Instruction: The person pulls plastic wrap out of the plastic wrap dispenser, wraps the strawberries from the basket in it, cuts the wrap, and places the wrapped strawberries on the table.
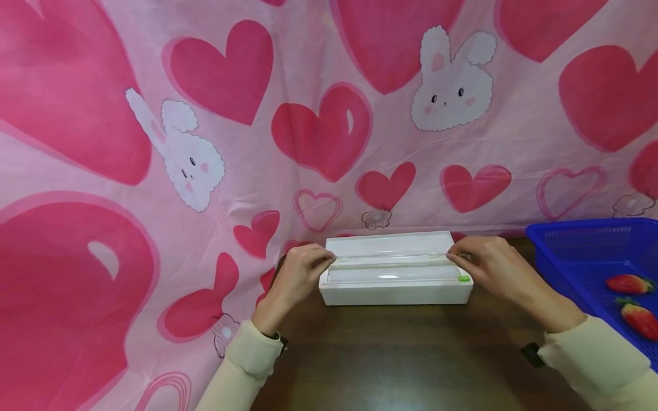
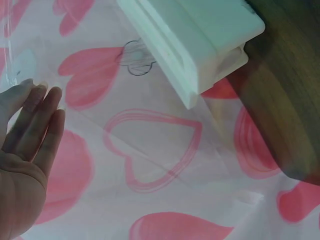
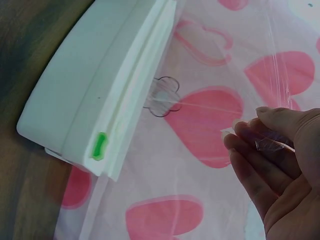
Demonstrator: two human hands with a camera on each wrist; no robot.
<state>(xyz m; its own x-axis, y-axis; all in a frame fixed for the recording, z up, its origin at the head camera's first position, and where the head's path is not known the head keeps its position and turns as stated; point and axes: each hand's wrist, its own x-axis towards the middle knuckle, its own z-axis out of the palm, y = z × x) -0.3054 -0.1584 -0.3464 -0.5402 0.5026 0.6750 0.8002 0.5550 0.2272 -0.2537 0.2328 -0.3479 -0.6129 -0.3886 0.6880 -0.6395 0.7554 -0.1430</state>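
A white cling film dispenser box (image 1: 396,295) rests on the table, with a clear roll along its top and a green slider (image 1: 464,278) at its right end. Clear cling film (image 1: 390,255) stretches between both hands over the box. My left hand (image 1: 295,274) pinches the film's left corner between thumb and fingertips. At the other corner my right hand (image 1: 496,268) pinches it too; in the right wrist view a crumpled bit of film (image 3: 272,145) lies in the fingers. The left wrist view shows the film faintly at the left hand's (image 2: 30,155) fingertips.
On the right stands a blue plastic basket (image 1: 555,268) holding strawberries (image 1: 629,283). A pink cloth (image 1: 319,57) with hearts and rabbits hangs behind and to the left. The dark wooden table (image 1: 390,354) extends in front of the box.
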